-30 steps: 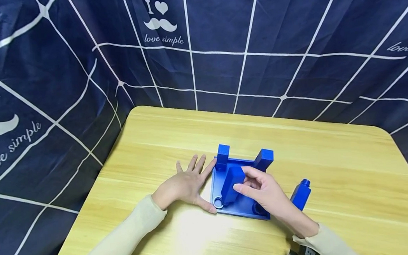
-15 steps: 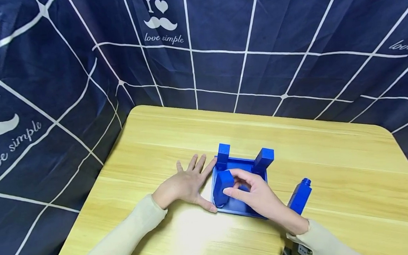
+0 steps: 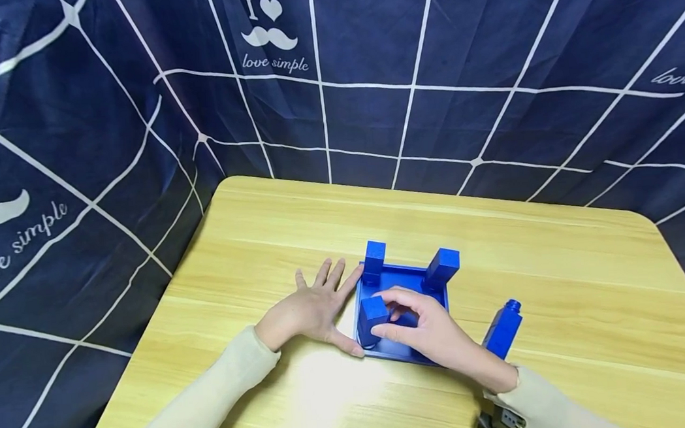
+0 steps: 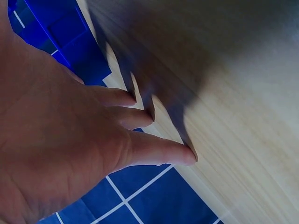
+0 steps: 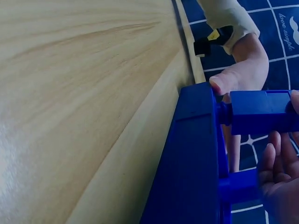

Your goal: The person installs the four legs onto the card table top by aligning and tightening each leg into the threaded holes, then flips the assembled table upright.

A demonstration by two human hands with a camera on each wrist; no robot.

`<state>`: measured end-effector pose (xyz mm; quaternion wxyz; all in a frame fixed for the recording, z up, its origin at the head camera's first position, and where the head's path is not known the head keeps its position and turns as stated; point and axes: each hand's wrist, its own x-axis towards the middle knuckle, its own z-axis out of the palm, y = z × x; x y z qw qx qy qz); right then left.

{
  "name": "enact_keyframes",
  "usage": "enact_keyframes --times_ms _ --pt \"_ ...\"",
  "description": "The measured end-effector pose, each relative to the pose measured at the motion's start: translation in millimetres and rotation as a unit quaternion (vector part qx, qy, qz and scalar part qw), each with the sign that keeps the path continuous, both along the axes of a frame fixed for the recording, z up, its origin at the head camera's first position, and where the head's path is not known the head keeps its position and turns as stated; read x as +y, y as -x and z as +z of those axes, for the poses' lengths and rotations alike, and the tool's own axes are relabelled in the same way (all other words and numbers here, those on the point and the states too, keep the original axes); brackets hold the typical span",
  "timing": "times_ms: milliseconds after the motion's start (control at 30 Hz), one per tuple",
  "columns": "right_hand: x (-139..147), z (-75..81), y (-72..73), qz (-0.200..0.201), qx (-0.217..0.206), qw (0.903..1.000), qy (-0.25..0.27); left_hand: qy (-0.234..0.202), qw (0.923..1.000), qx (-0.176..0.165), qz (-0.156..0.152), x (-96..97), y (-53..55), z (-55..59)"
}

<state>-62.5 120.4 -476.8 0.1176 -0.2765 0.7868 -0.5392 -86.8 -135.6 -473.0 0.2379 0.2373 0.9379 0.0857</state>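
A blue square panel (image 3: 398,276) with a raised rim lies on the table. Blue legs stand upright at its far left (image 3: 375,261) and far right (image 3: 442,268) corners. My right hand (image 3: 424,320) pinches another blue leg (image 3: 369,328) between thumb and fingers, upright over the near left corner. In the right wrist view, a round neck (image 5: 224,113) shows between this leg and the panel. My left hand (image 3: 313,311) is spread beside the panel's left side, thumb at the near corner and forefinger near the far one. The near right corner is hidden behind my right hand.
A loose blue leg (image 3: 503,330) with a threaded end lies on the wooden table (image 3: 589,303), right of the panel, partly behind my right forearm. A dark blue curtain (image 3: 372,120) with white lines hangs behind the table and along its left.
My right hand has moved left with the leg, bringing it from a tilt over the panel to upright at the near left corner. The left hand stays put.
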Motion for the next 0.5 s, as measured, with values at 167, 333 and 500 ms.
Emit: enact_keyframes --times_ms 167,333,500 --pt "-0.7 -1.6 -0.8 -0.005 0.032 0.9994 0.009 -0.004 1.0000 -0.001 -0.001 0.4 -0.1 -0.2" --pt "-0.9 -2.3 -2.5 -0.009 0.066 0.9978 0.001 -0.009 1.0000 -0.001 -0.002 0.5 -0.2 -0.3" --pt "-3.8 -1.0 -4.1 0.004 0.052 0.9985 -0.018 -0.006 1.0000 -0.001 -0.002 -0.8 -0.7 0.0"
